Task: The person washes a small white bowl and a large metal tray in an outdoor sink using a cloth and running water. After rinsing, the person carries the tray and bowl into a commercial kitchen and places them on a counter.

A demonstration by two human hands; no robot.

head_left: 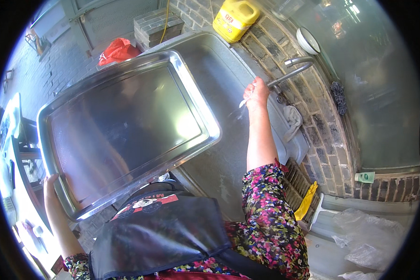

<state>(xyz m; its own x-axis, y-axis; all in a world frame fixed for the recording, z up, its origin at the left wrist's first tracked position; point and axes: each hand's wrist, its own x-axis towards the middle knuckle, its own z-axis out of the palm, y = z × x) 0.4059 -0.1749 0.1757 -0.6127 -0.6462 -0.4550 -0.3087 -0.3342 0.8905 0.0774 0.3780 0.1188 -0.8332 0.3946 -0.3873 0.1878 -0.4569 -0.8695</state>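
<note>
A large rectangular stainless steel tray (122,129) is held tilted over the left part of the metal sink (213,63). My left hand (51,185) grips its near left rim. My right hand (258,93) is closed in a fist around a small white cloth-like thing (243,103); most of it is hidden by the fingers. That fist is over the sink's right side, close to the curved metal faucet (290,73). Wet streaks show on the sink's surface below it. Some drops and small specks cling to the tray's lower edge.
A yellow detergent jug (235,19) and a white bowl (307,40) stand by the brick wall (322,140). A grey-white rag (292,120) drapes over the sink's right edge. Beyond the tray lies a red plastic bag (118,51). Yellow gloves (306,201) rest at lower right.
</note>
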